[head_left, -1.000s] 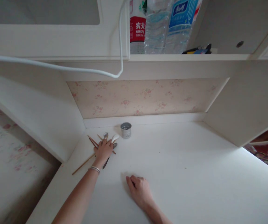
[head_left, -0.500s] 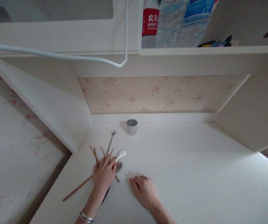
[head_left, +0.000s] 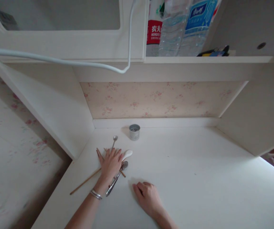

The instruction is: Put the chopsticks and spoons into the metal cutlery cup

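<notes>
My left hand [head_left: 111, 164] lies palm down on a loose pile of utensils, its fingers spread. Wooden chopsticks [head_left: 85, 181] stick out from under it in several directions. Past its fingertips shows the bowl of a thin long-handled metal spoon [head_left: 115, 138]. A white spoon [head_left: 127, 154] and a larger metal spoon [head_left: 125, 165] poke out on its right side; the palm hides the middle of the pile. My right hand [head_left: 147, 195] rests on the desk as a loose fist, apart from the utensils, with nothing visible in it.
A small grey perforated metal cup [head_left: 134, 134] stands upright near the back of the white desk [head_left: 175, 175]. Overhead, a shelf [head_left: 199, 59] holds plastic bottles [head_left: 175, 31]. A white cable [head_left: 79, 63] hangs across the cabinet front. Side panels bound the desk left and right.
My left hand has slid forward and slightly right, its fingers more spread, and the utensils under it have shifted. More of the larger metal spoon's handle shows. My right hand stays put.
</notes>
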{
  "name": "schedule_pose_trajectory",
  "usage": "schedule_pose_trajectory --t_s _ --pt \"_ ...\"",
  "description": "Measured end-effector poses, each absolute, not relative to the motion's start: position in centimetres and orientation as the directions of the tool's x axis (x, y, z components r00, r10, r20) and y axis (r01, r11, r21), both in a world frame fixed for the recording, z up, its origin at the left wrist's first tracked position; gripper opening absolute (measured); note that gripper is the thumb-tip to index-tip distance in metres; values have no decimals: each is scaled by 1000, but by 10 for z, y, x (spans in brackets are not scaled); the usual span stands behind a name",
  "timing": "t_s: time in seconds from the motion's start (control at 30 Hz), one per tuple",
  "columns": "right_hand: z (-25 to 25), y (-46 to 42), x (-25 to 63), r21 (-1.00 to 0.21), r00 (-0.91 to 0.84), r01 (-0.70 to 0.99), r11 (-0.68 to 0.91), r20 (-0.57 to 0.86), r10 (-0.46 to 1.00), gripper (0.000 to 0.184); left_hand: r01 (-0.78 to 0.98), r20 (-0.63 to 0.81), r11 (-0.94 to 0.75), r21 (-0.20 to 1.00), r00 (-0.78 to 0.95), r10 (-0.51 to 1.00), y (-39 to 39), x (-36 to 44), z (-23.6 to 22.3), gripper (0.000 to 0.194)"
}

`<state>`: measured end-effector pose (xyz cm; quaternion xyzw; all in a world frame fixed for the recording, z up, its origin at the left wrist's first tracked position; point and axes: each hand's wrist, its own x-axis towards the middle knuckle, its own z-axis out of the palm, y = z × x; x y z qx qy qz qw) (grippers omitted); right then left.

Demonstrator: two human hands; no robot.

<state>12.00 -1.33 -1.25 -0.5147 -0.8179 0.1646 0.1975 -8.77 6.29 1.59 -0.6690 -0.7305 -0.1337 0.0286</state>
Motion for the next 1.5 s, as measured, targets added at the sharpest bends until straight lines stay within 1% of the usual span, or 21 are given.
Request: schedule_pose_trajectory --t_s 0.1,0.33,0.43,0.57,0.67,0.83,1.07,1.27,1.37,1.5 --pt "-11 -11 118 -469 -372 792 391 135 918 45 985 112 40 167 -59 992 100 -100 19 47" --pt "-11 -8 118 -487 -345 793 365 134 929 46 987 31 -23 158 18 999 188 -135 27 52" --pt "-11 -7 119 -487 -336 796 360 140 931 46 986 -10 -46 162 48 999 202 -145 25 53" --pt "-11 -7 119 -489 -331 797 355 138 934 47 979 -41 -89 183 98 994 197 -150 16 50" --pt "-10 -7 120 -497 -335 791 356 135 933 47 976 -30 -100 194 108 994 183 -151 10 47" --pt "-10 -8 121 -513 -347 776 366 136 928 46 978 -18 -77 194 83 996 146 -153 2 50" --pt "-15 -8 121 -506 -361 777 375 129 924 47 982 42 -54 181 47 998 89 -143 -5 48" --pt "-13 -11 123 -498 -387 770 399 133 912 47 984 98 -56 169 40 994 71 -136 -5 49" --pt "-12 -12 123 -500 -383 771 395 132 914 47 987 143 -47 156 25 989 77 -151 3 47" --pt "-12 -12 124 -501 -389 769 397 127 913 47 991 187 12 132 -37 982 80 -197 14 47"
